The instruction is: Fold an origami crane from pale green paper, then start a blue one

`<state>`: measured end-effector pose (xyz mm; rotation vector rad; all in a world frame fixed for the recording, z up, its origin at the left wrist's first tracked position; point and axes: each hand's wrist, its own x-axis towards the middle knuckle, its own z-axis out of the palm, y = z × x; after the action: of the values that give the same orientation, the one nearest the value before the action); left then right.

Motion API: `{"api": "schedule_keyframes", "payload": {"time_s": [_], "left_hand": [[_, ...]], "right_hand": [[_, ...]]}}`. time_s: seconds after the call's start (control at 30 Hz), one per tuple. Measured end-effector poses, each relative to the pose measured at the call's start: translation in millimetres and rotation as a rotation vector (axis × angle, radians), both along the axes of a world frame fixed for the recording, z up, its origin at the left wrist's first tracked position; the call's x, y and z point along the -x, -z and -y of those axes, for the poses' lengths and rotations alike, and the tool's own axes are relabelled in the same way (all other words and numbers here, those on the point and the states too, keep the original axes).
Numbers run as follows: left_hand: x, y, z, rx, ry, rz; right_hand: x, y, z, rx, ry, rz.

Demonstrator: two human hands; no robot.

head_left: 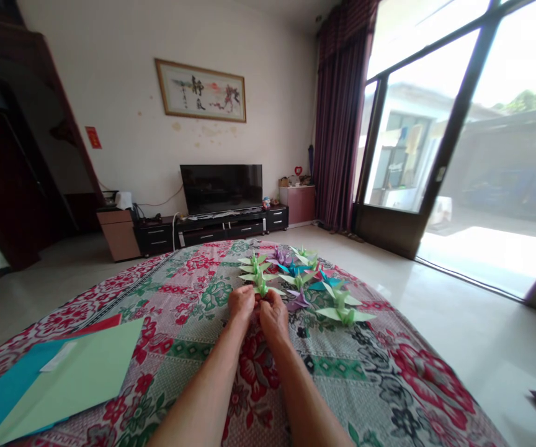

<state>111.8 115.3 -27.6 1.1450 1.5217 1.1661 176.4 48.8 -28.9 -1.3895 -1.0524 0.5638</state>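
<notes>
My left hand (242,303) and my right hand (274,315) are close together over the middle of the table. Their fingers are closed at the near side of a light green paper crane (262,285), and the fingertips are partly hidden. Just beyond it stand more light green cranes (254,268) in a line. To the right of my right hand sit a purple crane (298,300), a blue crane (326,281) and a large light green crane (342,312). Further back, a second purple crane (281,256) lies among the group.
A flowered tablecloth (193,372) covers the round table. At the left lie light green paper sheets (95,366) over blue sheets (12,379), with a red edge showing behind. Beyond the table stand a television (221,188) and a low black cabinet (212,234). Glass doors (402,149) are at the right.
</notes>
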Motion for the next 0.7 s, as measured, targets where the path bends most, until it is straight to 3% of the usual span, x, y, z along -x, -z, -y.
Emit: {"api": "schedule_keyframes", "payload": {"time_s": [0.33, 0.7], "left_hand": [[5, 8.8, -3, -0.09, -0.005, -0.186], [4, 9.0, -1, -0.063, -0.027, -0.15]], "right_hand": [[-4, 10.2, -9, -0.021, -0.028, -0.023], [-7, 16.0, -13, 0.02, -0.028, -0.132]]}}
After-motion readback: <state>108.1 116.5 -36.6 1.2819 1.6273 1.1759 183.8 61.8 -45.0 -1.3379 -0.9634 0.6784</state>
